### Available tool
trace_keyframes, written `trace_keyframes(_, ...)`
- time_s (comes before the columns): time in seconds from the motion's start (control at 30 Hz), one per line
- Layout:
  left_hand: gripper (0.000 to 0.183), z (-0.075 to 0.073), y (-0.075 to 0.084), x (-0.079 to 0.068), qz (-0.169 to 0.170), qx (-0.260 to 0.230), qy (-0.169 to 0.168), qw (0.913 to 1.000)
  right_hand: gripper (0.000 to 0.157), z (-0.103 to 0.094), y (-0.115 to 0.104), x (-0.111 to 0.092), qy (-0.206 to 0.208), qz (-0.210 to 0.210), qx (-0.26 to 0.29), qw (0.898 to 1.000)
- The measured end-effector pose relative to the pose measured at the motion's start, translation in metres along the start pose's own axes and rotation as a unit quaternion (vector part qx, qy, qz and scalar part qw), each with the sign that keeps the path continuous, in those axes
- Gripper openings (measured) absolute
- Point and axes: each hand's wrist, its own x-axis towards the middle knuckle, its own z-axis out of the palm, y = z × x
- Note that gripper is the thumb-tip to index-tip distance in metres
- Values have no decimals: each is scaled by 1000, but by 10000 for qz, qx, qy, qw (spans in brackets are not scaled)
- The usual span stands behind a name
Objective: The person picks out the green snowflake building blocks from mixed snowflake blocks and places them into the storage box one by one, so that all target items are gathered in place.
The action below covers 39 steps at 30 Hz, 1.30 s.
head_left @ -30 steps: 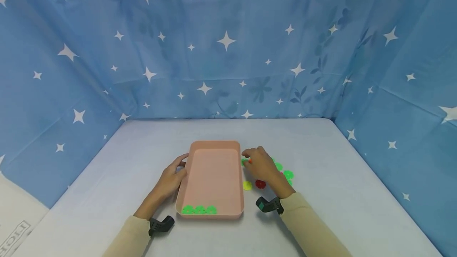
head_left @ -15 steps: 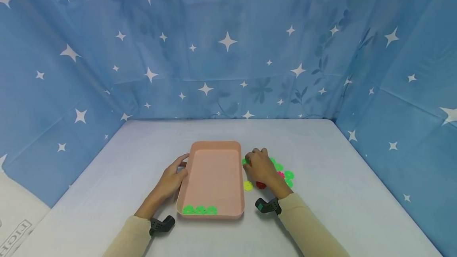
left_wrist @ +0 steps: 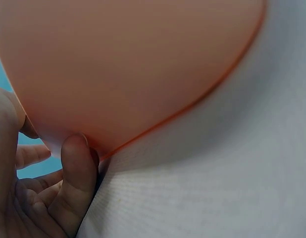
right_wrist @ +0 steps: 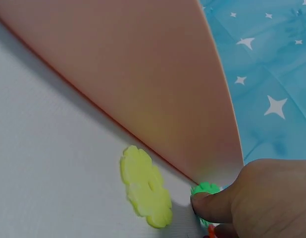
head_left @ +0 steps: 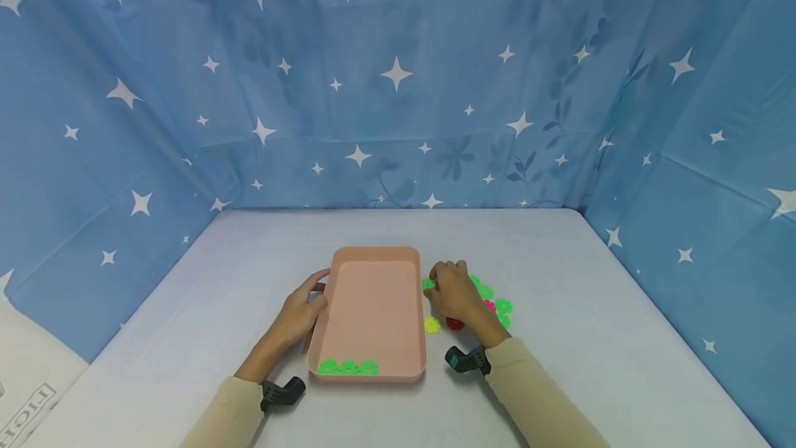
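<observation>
A shallow pink tray (head_left: pixel 374 310) stands on the table with several green flower-shaped discs (head_left: pixel 349 367) in its near end. My left hand (head_left: pixel 297 313) holds its left side; in the left wrist view the thumb (left_wrist: pixel 77 161) presses the outer wall and the other fingers lie by the rim. To the right of the tray, my right hand (head_left: pixel 455 290) is bent down, thumb and index finger at a green flower-shaped disc (head_left: pixel 428 283). In the right wrist view the thumb overlaps that green disc (right_wrist: pixel 207 188), and a bit of orange-red piece (right_wrist: pixel 211 230) shows below.
A yellow flower-shaped disc (head_left: pixel 432 325) and a dark red disc (head_left: pixel 455 323) lie by my right hand. Several green discs (head_left: pixel 503 306) and a pink one (head_left: pixel 489 305) lie beyond the wrist. A blue star-patterned curtain (head_left: pixel 398 123) surrounds the white table (head_left: pixel 267 247).
My right index finger has bent down toward the thumb at the green disc, and the orange-red piece is now mostly covered by the hand. The left hand and tray stay put.
</observation>
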Motion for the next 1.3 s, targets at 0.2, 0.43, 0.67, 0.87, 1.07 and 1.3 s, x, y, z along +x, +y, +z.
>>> trace_keyframes(0.2, 63, 1, -1, -1, -1, 97, 36, 9999, 19, -2, 0, -2, -51, 164, 211, 9996)
trace_keyframes(0.43, 63, 1, -1, -1, 22, 0, -5, 10000, 7, -12, 1, -3, 154, -178, 707, 9972)
trace_keyframes(0.67, 63, 0, 1, -1, 30, -2, 11, 10000, 6, -23, -2, -3, 417, -598, 1211, 9900)
trace_keyframes(0.87, 62, -1, 2, -2, 94, 21, 12, 10000, 5, -34, -9, -3, 693, -793, 1510, 9829)
trace_keyframes(1.07, 62, -1, 2, -2, 97, -22, -7, 9999, 4, -43, -18, -7, 656, -952, 1905, 9748)
trace_keyframes(1.3, 62, -1, 3, -3, 74, 26, 36, 10000, 5, -50, -26, -11, 379, -1061, 2340, 9657)
